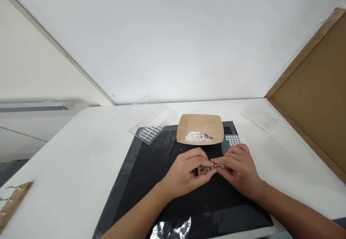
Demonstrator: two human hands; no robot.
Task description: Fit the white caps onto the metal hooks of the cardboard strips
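Both hands meet over a black mat (146, 185). My left hand (186, 170) has its thumb and fingers pinched on a small item with metal and tan parts (202, 170). Close against it on the right, my right hand (239, 168) pinches the other end of the same small item, where shiny metal shows between the fingertips. Fingers cover most of the item, so its full shape is hidden. Just beyond the hands stands a tan paper tray (200, 120) holding white scraps and thin strips.
A clear plastic case (154, 123) with white pieces lies at the mat's back left. A sheet of white dots (234, 140) is behind my right hand. A wooden piece with metal hooks (13, 203) lies far left. A cardboard panel (313, 98) stands at right.
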